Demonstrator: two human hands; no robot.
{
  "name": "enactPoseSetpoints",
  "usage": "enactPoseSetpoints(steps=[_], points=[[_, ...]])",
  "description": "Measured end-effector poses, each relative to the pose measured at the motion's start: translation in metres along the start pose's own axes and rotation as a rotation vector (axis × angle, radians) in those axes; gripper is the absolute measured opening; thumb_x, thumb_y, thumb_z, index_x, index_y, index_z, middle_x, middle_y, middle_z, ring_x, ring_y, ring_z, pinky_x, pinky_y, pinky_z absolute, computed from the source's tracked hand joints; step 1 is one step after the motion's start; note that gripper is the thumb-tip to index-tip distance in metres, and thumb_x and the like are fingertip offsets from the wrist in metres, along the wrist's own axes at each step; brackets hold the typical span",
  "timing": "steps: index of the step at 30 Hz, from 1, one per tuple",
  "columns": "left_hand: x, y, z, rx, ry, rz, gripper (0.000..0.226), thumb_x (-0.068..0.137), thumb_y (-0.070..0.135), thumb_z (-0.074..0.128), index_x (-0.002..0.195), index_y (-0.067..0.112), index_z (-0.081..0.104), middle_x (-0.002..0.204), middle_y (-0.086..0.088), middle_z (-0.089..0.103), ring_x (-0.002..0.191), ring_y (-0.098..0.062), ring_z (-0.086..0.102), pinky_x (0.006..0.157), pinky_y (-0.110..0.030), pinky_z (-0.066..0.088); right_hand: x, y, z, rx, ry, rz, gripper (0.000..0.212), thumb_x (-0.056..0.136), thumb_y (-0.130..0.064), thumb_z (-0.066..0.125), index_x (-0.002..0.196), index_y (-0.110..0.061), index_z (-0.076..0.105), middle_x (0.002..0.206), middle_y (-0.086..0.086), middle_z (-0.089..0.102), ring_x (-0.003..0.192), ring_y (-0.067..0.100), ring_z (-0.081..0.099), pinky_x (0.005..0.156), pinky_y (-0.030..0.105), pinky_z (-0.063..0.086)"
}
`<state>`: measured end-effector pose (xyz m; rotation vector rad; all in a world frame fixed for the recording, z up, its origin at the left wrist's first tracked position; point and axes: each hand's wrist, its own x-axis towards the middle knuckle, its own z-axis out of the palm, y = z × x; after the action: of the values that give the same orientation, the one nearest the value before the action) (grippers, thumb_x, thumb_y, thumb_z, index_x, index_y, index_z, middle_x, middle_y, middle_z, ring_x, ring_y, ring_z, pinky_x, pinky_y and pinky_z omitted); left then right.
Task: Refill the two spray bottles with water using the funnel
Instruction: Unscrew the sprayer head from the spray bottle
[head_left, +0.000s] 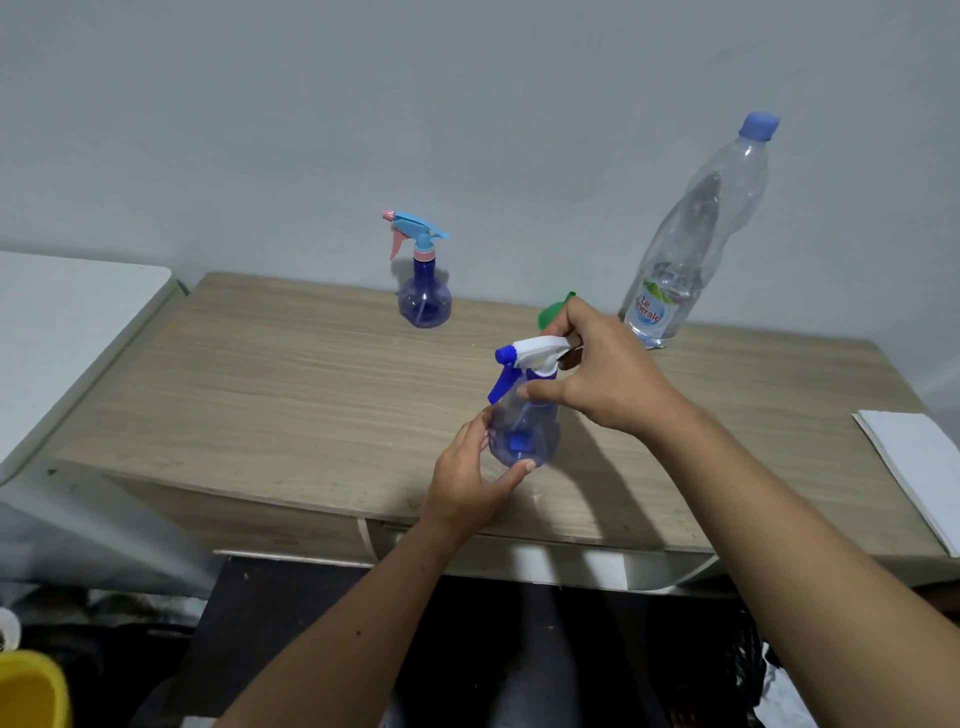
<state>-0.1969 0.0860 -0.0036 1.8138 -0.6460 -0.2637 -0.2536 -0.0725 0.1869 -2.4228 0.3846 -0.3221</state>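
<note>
A clear blue spray bottle with a white and blue trigger head stands near the middle of the wooden table. My left hand grips its round body from the front left. My right hand is curled round the trigger head and neck from above. A second spray bottle, with a light blue and pink head, stands alone at the back of the table. A green funnel peeks out behind my right hand, mostly hidden. A tall capped water bottle, holding a little water, stands at the back right.
A white sheet or pad lies at the table's right edge. A white surface adjoins the table on the left. A yellow container sits on the floor at the lower left. The wall runs close behind the table.
</note>
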Motion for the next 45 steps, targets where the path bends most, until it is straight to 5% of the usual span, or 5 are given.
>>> enactPoseSetpoints(steps=[15,20,25,34,45], points=[[0.0,0.002,-0.002,0.001,-0.006,0.032,0.078,0.081,0.039,0.088,0.15,0.02,0.056,0.134,0.018,0.063,0.126,-0.004,0.065,0.11,-0.031,0.054,-0.007,0.008,0.0,0.138,-0.06,0.015,0.041,0.078,-0.008,0.087,0.105,-0.021,0.058,0.101,-0.007,0.07,0.089,0.017,0.07,0.086,0.042,0.06],[-0.002,-0.003,-0.001,0.018,-0.013,0.045,0.079,0.082,0.043,0.087,0.151,0.019,0.056,0.138,0.011,0.066,0.127,-0.007,0.065,0.108,-0.028,0.053,-0.008,0.002,0.003,0.117,0.009,0.036,0.053,0.062,-0.026,0.101,0.089,-0.025,0.055,0.082,-0.007,0.069,0.069,0.013,0.062,0.066,0.032,0.053],[-0.001,-0.003,-0.001,0.037,-0.028,0.071,0.083,0.084,0.045,0.086,0.154,0.016,0.054,0.14,0.007,0.065,0.128,-0.009,0.065,0.107,-0.024,0.052,-0.004,0.009,-0.009,0.08,-0.074,-0.004,0.038,0.073,-0.004,0.089,0.096,-0.023,0.064,0.1,-0.001,0.073,0.091,0.022,0.07,0.087,0.044,0.059],[0.001,-0.007,-0.001,0.057,-0.034,0.062,0.075,0.087,0.038,0.088,0.152,0.02,0.055,0.13,0.01,0.067,0.117,-0.011,0.067,0.1,-0.036,0.057,-0.002,0.006,-0.008,0.123,-0.02,0.01,0.035,0.071,-0.007,0.093,0.093,-0.019,0.068,0.079,-0.006,0.069,0.062,0.006,0.059,0.069,0.034,0.057],[-0.003,-0.002,-0.003,0.057,-0.019,0.037,0.084,0.086,0.044,0.088,0.159,0.025,0.049,0.143,0.018,0.06,0.129,0.001,0.06,0.111,-0.028,0.052,-0.002,-0.018,-0.054,0.304,0.104,-0.026,0.049,0.075,-0.021,0.095,0.11,-0.024,0.061,0.096,0.01,0.072,0.068,0.015,0.056,0.074,0.045,0.057]])
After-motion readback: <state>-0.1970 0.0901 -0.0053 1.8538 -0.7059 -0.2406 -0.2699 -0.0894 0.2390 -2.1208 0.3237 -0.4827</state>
